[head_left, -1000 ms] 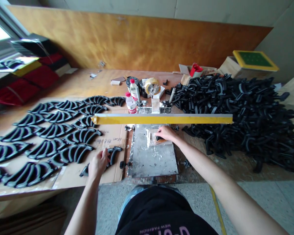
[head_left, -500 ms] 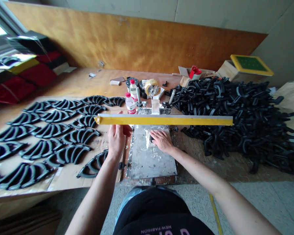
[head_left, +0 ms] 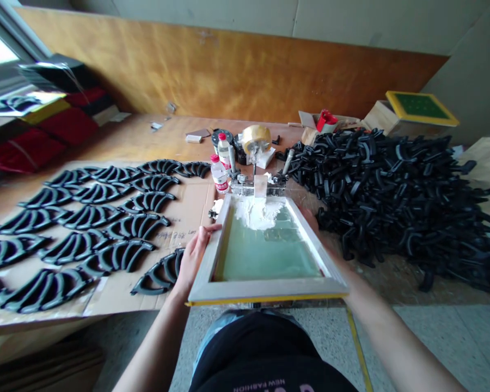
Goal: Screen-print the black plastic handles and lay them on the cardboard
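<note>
Wooden printing frame [head_left: 265, 288] lies flat nearest the person, its green mesh smeared with white paste [head_left: 256, 212] at the far end. The left hand [head_left: 194, 256] has its grip closed on the frame's left rail; the right hand [head_left: 313, 222] is mostly hidden behind the right rail, its grip impossible to judge. Left of the frame lie rows of curved black parts [head_left: 85, 218]; right of it, a heaped pile [head_left: 392, 179].

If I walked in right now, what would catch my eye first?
Probably the wooden-framed printing screen in the middle, with a lump of white paste at its far end and the left hand on its left edge. To its right lies a heap of black plastic parts; to its left, rows of curved black pieces on cardboard.
</note>
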Motion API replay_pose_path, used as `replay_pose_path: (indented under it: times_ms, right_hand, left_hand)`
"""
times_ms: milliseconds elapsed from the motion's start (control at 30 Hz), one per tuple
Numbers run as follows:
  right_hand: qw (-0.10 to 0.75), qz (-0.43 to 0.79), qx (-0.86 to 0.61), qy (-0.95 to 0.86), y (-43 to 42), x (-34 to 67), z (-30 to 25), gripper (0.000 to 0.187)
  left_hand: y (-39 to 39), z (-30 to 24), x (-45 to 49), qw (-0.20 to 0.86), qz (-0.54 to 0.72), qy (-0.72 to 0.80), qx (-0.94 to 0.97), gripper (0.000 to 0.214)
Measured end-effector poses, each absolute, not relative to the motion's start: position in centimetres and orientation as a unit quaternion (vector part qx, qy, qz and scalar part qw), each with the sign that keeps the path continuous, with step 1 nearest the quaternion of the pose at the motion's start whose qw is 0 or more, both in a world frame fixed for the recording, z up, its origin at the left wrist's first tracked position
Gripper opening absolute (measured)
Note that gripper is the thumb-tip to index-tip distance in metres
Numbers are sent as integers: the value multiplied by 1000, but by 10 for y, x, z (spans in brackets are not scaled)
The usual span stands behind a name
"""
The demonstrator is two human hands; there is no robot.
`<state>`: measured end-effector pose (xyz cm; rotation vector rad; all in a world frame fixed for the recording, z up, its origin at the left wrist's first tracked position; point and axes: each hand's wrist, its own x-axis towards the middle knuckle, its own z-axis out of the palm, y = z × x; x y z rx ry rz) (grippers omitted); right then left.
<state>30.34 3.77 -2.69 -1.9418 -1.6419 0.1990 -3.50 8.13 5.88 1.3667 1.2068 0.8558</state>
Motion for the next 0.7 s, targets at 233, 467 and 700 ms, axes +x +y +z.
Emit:
replay_pose_path:
  times_ms: [233,467,700]
  right_hand:
    - [303,-63,-686,-658,104,276,17,58]
    - [149,42,-629,-762,107,226,3,9]
    - [124,91,-453,-878,71,246,13,8]
  left_hand:
    - [70,-21,-44,552,268,556,561,79]
    - [70,-43,-42,523,282,576,562,64]
    - [71,-51,-44,523,280,567,572,67]
